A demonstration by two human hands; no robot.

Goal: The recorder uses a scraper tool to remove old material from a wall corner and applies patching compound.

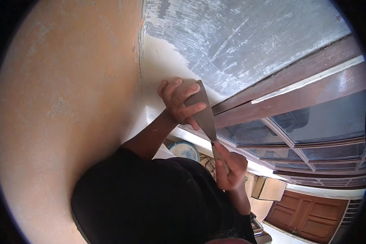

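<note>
My right hand (232, 167) is wrapped round the handle of a putty knife (206, 116), whose broad, flat grey blade points up and away from me. The fingers of my left hand (181, 99) are spread, with some of the fingertips lying on the blade. The blade's wide end is at the white, smooth-coated patch (160, 55) of the wall, close to where it meets the streaky grey surface (240, 36). My left palm is turned away, so I cannot see what it touches.
An orange-tan wall (81, 81) rises on my left, meeting the coated wall at a corner. To the right runs a brown window frame (272, 91) with glass panes. Below are a blue-rimmed round container (184, 150), a box-like piece (269, 188) and a brown wooden door (307, 213).
</note>
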